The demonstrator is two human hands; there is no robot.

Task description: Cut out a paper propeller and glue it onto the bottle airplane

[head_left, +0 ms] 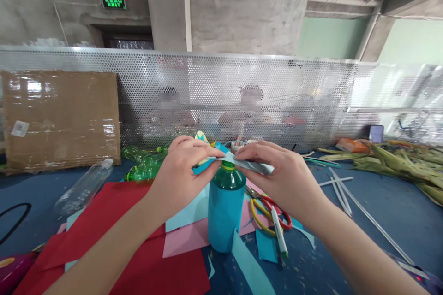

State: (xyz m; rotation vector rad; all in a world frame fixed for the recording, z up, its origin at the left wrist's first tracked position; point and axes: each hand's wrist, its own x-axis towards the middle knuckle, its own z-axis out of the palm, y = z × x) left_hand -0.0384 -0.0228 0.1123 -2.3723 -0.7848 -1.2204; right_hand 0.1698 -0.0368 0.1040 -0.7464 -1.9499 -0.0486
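Observation:
Between my hands a light blue paper strip [230,159] stretches across the top of a green bottle. My left hand [185,166] pinches the strip's left end, thumb and fingers closed. On the other side my right hand [277,166] is closed on its right part. Just below stands the green bottle [227,179], upright, its body wrapped in blue paper [225,216]. From the bottle's lower right a longer blue strip [251,262] trails toward me. Scissors [261,216] with yellow and red handles lie to the right, beside a white marker [279,233].
Red paper sheets [173,272] and pink paper [185,239] cover the table at left. A clear bottle [85,186] and green bottles [145,170] lie behind them. White sticks [341,193] and dried husks [391,166] are at right. A perforated metal screen [214,73] and cardboard [62,120] stand behind.

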